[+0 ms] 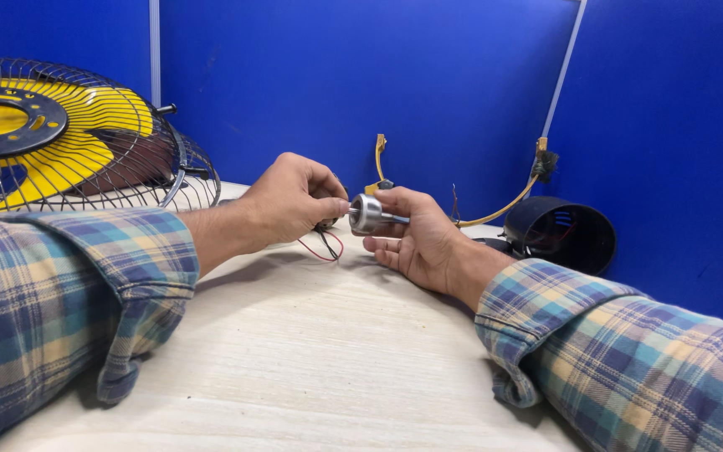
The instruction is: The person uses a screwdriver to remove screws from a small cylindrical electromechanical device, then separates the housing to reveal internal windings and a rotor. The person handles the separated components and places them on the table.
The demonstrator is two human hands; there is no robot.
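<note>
Near bench's far edge, right hand [416,234] pinches a small metal cylinder [366,213] w/ shaft; left hand [290,201] fingers close on its other end, red/black wires [325,248] dangling. Prob. light, rigid, smooth & slippery; grip the body, not the thin wires.

Both forearms, clad in plaid sleeves, are extended forward and angled inward. The left hand [290,201] is curled into a loose fist, knuckles up, fingertips pinched together. The right hand [418,238] is turned palm-up, fingers curled, thumb pressed toward the left hand's fingertips.
</note>
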